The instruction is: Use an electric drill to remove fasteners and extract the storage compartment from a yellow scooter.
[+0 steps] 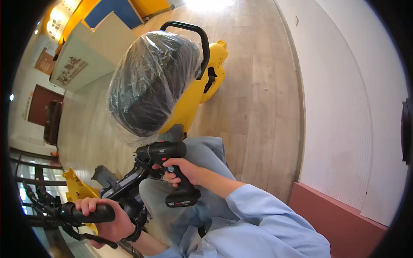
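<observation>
Held a black cordless drill [167, 150] mid-scene, above the jeans [198, 165], with the right hand's [189, 170] fingers closed round its handle and its chuck turned left. Gripped a black handlebar grip [102, 213] at near left with the left hand's [118, 225] fingers. Had a plastic-wrapped seat [148, 81] farther off, beside a yellow body panel [186, 109].

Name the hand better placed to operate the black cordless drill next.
Probably the right hand: it already holds the black cordless drill by its handle, while the left hand grips the black cylindrical handlebar grip.
</observation>
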{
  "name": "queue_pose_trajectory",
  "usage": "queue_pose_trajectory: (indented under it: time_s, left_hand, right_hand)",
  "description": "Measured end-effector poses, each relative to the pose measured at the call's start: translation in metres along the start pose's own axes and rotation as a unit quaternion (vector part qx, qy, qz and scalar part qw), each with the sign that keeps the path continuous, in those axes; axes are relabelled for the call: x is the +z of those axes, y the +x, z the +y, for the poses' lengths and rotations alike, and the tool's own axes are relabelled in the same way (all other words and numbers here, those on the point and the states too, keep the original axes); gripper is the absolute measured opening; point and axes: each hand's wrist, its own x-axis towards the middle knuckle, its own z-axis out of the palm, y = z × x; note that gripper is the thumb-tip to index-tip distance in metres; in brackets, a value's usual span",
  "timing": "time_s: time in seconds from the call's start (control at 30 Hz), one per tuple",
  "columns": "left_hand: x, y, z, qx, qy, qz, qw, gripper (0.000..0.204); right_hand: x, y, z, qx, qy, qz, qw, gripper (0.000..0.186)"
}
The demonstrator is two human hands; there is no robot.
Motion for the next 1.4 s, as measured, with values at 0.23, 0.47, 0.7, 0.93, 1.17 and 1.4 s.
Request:
queue_pose_trajectory:
  time_s: [0.23, 0.47, 0.7, 0.93, 1.17, 1.4]
  left_hand:
    - [0.035, -0.004, -0.001, 0.012, 0.01, 0.212, 0.977, 0.111]
    - [-0.002, -0.02, -0.036, -0.098, -0.099, 0.244, 0.96, 0.07]
    - [-0.123, -0.046, -0.124, -0.358, 0.085, 0.463, 0.807, 0.044]
    - [-0.159, -0.01, -0.137, -0.196, 0.074, 0.605, 0.768, 0.026]
    - [-0.179, 0.033, -0.085, -0.02, 0.155, 0.534, 0.831, 0.007]
    - [-0.284, 0.082, -0.025, 0.056, -0.056, 0.513, 0.855, 0.017]
  right_hand:
    - [-0.008, -0.044, -0.021, -0.063, 0.031, -0.042, 0.997, 0.049]
    - [-0.036, -0.111, -0.039, -0.229, 0.062, -0.118, 0.964, 0.065]
    - [-0.063, -0.149, -0.041, -0.315, 0.291, -0.272, 0.861, 0.056]
    - [-0.05, -0.156, -0.03, -0.34, 0.19, -0.217, 0.895, 0.058]
    - [-0.04, -0.159, -0.024, -0.34, 0.157, -0.212, 0.903, 0.06]
    - [-0.014, -0.155, -0.011, -0.35, 0.102, -0.173, 0.915, 0.061]
